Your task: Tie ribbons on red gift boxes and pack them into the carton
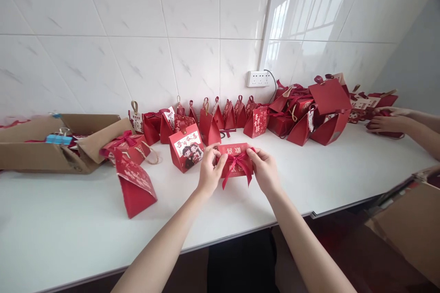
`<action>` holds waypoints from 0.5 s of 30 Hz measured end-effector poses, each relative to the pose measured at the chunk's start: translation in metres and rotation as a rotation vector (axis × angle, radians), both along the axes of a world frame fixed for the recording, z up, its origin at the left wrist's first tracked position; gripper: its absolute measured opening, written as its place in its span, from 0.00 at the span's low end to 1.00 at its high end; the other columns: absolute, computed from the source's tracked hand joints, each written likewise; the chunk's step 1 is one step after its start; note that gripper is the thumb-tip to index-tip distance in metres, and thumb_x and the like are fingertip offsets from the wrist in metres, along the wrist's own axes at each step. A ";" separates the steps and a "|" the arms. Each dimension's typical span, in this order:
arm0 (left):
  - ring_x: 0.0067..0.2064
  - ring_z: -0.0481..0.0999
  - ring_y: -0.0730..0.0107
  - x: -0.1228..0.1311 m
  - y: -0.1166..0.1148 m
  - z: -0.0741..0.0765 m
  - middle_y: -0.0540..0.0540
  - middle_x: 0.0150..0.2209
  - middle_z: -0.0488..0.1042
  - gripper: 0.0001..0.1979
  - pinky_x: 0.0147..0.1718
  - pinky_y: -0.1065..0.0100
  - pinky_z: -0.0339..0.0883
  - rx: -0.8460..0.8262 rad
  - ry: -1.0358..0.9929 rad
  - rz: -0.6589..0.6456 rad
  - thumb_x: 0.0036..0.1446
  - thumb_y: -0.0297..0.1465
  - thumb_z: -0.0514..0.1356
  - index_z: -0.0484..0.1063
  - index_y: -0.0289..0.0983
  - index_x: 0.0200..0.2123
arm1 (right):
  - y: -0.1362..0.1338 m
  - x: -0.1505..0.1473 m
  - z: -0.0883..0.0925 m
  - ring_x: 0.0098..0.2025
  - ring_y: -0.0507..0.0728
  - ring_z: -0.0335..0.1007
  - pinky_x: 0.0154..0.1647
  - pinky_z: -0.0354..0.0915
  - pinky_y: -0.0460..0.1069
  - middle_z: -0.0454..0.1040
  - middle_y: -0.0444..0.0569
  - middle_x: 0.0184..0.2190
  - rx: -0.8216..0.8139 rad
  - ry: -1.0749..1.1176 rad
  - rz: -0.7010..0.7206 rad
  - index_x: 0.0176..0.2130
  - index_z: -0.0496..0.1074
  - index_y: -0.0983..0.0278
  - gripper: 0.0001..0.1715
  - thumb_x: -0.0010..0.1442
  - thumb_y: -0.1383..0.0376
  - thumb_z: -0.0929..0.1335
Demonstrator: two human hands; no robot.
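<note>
A small red gift box (235, 150) with gold characters and a red ribbon bow (236, 165) sits near the middle of the white table (68, 229). My left hand (209, 171) pinches the left side of the bow with closed fingers. My right hand (264, 169) grips the right side of the ribbon and box. Just left of it stands a red box with a cartoon couple (187, 148).
Rows of red gift boxes (220, 116) line the wall, with a larger heap (316, 110) at the right. An open cardboard carton (51, 142) lies at the left, a tipped red box (134, 187) in front. Another person's hands (388, 121) work at the far right. A cardboard box (409, 229) sits below the right edge.
</note>
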State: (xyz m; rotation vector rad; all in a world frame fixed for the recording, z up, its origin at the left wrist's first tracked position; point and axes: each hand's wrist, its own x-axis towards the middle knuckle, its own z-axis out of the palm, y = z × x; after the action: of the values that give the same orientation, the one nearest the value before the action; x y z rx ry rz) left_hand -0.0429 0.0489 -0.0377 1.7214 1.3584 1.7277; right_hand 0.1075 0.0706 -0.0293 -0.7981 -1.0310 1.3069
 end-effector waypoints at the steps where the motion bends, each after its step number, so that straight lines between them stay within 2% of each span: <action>1: 0.56 0.63 0.59 0.000 -0.001 0.001 0.43 0.49 0.65 0.14 0.52 0.57 0.58 0.012 0.024 0.020 0.58 0.40 0.55 0.59 0.39 0.26 | 0.000 0.001 -0.001 0.26 0.50 0.67 0.28 0.64 0.45 0.72 0.44 0.27 -0.008 0.039 0.019 0.28 0.70 0.65 0.17 0.45 0.54 0.73; 6: 0.56 0.61 0.58 0.002 -0.005 0.000 0.43 0.48 0.62 0.13 0.53 0.54 0.58 0.040 0.048 0.048 0.58 0.41 0.55 0.61 0.40 0.27 | 0.000 0.002 -0.004 0.27 0.51 0.68 0.31 0.65 0.46 0.72 0.44 0.25 -0.042 0.130 0.061 0.24 0.71 0.64 0.16 0.43 0.56 0.74; 10: 0.53 0.64 0.60 0.004 -0.007 -0.001 0.45 0.47 0.61 0.13 0.51 0.55 0.60 0.035 0.047 0.047 0.59 0.40 0.54 0.59 0.40 0.26 | -0.002 0.001 -0.003 0.27 0.52 0.68 0.32 0.66 0.47 0.72 0.44 0.25 -0.046 0.170 0.041 0.24 0.70 0.64 0.16 0.42 0.56 0.74; 15: 0.51 0.65 0.59 0.003 -0.005 -0.003 0.42 0.47 0.61 0.12 0.48 0.58 0.62 0.105 0.133 0.070 0.60 0.38 0.52 0.57 0.40 0.27 | 0.000 -0.002 -0.006 0.28 0.52 0.68 0.32 0.66 0.47 0.72 0.44 0.26 -0.088 0.213 0.002 0.25 0.69 0.64 0.17 0.39 0.57 0.75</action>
State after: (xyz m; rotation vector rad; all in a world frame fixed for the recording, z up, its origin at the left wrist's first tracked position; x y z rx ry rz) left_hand -0.0398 0.0443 -0.0407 1.8974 1.4225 1.7787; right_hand 0.1052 0.0708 -0.0350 -0.7062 -0.8100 1.4132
